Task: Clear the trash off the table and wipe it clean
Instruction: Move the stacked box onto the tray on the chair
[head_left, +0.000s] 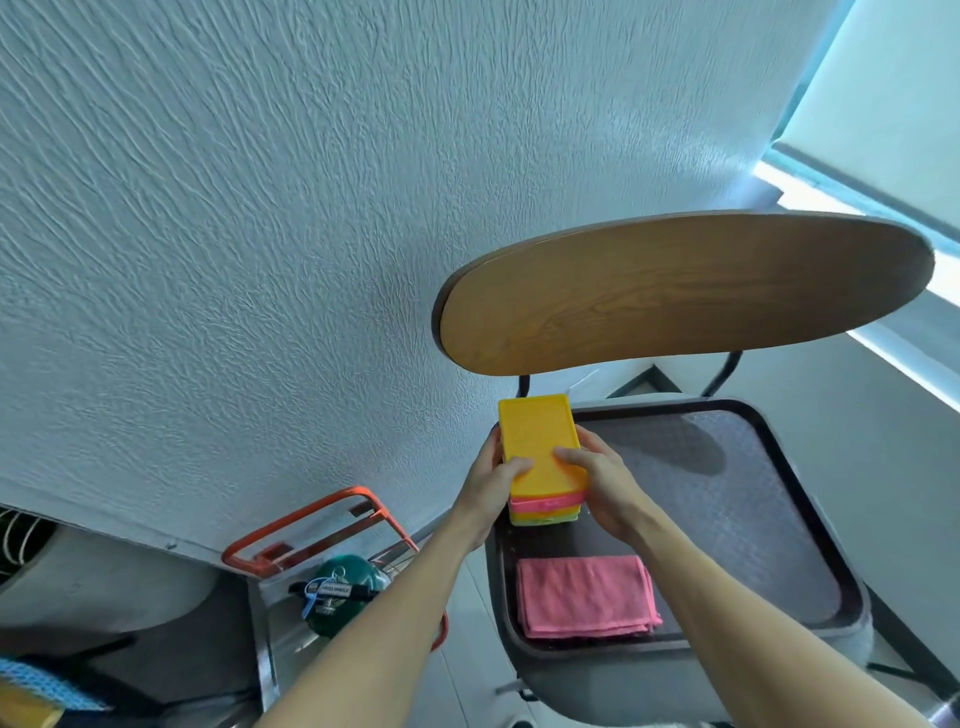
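Gripping 1 sponge stack (543, 457), 2 hands.

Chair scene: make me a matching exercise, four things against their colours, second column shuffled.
Things:
1. folded cloth on the tray
2. top box of the stack held in both hands
3. chair backrest
4. cart handle

Colours:
A. orange
B. wood brown
C. pink
D. yellow

Pairs: 1-C, 2-D, 3-B, 4-A
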